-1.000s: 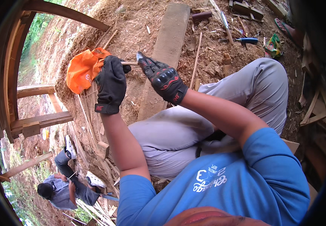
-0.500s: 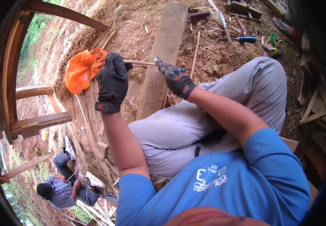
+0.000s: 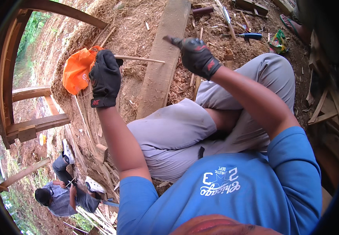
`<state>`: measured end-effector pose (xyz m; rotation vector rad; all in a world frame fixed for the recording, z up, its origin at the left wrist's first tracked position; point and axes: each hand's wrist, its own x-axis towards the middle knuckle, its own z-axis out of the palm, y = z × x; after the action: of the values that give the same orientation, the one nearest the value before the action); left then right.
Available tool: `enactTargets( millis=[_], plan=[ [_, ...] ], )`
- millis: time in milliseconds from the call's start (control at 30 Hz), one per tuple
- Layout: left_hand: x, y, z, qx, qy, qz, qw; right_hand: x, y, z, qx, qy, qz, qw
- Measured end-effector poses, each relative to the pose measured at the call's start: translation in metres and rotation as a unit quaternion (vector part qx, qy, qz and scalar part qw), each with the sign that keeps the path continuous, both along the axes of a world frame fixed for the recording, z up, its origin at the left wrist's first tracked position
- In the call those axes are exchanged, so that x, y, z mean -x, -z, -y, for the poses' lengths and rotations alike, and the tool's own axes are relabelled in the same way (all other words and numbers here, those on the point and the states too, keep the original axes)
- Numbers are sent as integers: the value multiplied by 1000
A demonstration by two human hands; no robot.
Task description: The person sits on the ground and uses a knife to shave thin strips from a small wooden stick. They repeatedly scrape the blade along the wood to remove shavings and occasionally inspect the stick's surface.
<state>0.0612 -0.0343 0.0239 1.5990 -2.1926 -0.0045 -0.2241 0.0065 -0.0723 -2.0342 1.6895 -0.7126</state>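
In my black-gloved left hand [image 3: 106, 78] a thin wooden stick [image 3: 144, 59] is gripped, its free end pointing right over a long plank [image 3: 163, 43]. An orange cloth or bag [image 3: 76, 72] bunches against the outer side of this hand; whether the fingers also hold it is hidden. My right hand [image 3: 199, 56], also gloved in black, is closed above the ground to the right of the plank, apart from the stick. A short, dark, blade-like piece [image 3: 172, 40] juts from its fingers toward the left; its handle is hidden.
A blue-handled tool [image 3: 251, 36] and a colourful wrapper [image 3: 279, 42] lie at the upper right among wood chips. Someone's sandaled foot [image 3: 300, 31] is beyond them. Another person [image 3: 61, 197] sits at lower left holding a thin piece. A wooden frame [image 3: 40, 123] stands at left.
My right hand has moved right and up, away from the stick's end. The left hand has shifted slightly left with the stick, whose free end now shows uncovered.
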Motion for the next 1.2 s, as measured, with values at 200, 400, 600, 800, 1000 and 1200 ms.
enactTargets(
  millis=[200,400,600,800,1000,1200],
  plan=[
    [-2,-10,5,28,-71,44,996,113,6,37,120,85,16,989],
    [40,-11,-4,110,4,49,993,102,45,55,56,144,59,986],
    [32,-46,-20,154,-63,72,983,81,27,51,53,123,91,987],
    [37,-10,3,68,-2,57,996,80,30,55,7,142,67,988],
    [25,13,16,7,-75,16,997,86,44,60,4,144,17,989],
    [16,19,32,26,-90,35,995,79,44,57,-5,140,38,989]
  ],
)
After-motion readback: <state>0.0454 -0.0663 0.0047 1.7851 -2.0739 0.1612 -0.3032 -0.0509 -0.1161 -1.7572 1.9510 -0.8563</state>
